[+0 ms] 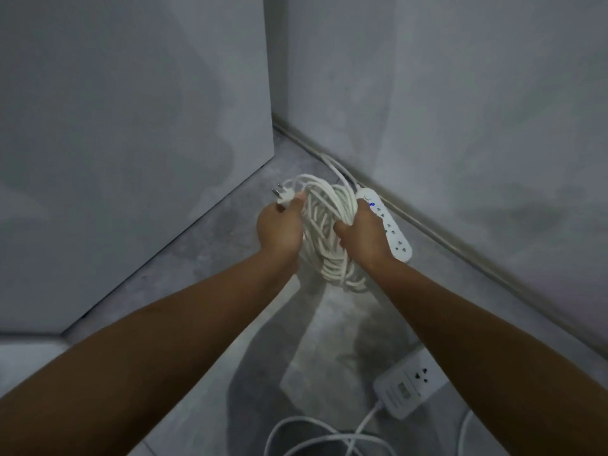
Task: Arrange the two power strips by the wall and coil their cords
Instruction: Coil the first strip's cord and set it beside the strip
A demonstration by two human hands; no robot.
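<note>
Coiled cord [324,225] held off floor, between both hands. Left hand [279,230] grips plug [284,197] against loops. Right hand [362,235] clenched round opposite side. First power strip [391,225] lies along wall [477,110].

Recommended: hold loops even, tuck plug end, lower bundle beside strip.

Second power strip [408,386] sits nearer, loose cord [316,436] uncoiled.

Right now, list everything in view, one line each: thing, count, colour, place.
coiled cord: 1, white, held above the floor, centre
plug: 1, white with metal prongs, at the coil's upper left
long power strip: 1, white with a blue light, on the floor along the right wall
short power strip: 1, white, on the floor, lower right
loose cord: loops, count unclear, white, on the floor at the bottom edge
floor: 1, grey
left hand: 1, pinches the plug
right hand: 1, grips the coiled cord
</note>
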